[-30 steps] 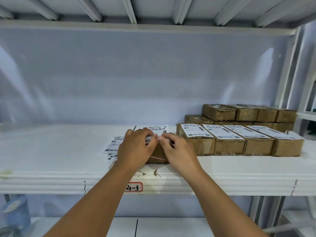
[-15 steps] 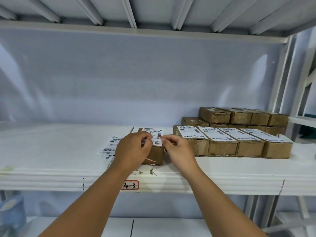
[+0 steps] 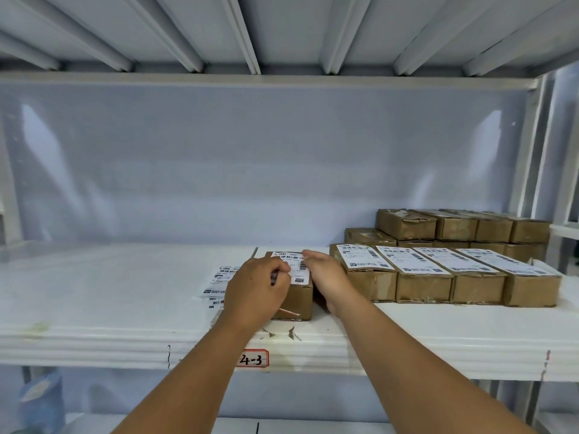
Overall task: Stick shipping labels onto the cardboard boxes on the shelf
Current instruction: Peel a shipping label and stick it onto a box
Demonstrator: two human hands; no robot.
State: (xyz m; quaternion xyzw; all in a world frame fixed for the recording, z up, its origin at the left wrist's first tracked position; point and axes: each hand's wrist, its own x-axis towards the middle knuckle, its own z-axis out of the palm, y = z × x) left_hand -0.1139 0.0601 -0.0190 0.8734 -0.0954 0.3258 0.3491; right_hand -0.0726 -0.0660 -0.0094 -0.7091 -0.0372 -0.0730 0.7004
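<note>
A small cardboard box (image 3: 297, 300) stands near the front of the white shelf (image 3: 94, 296) with a white shipping label (image 3: 296, 266) lying on its top. My left hand (image 3: 255, 288) covers the box's left side, its fingers curled on the label's left part. My right hand (image 3: 326, 275) lies along the box's right side, fingers fairly straight beside the label's right edge. A pile of loose labels (image 3: 219, 278) lies on the shelf just left of the box, partly hidden by my left hand.
To the right stands a row of several labelled boxes (image 3: 445, 277). Behind them, unlabelled boxes (image 3: 454, 225) are stacked two high against the back wall. A tag reading 4-3 (image 3: 252, 358) marks the shelf's front edge. A blue object (image 3: 40, 399) sits on the lower level.
The label has gone from held at its near edge by both hands to lying flat on the box. My right hand let go and moved to the box's right side.
</note>
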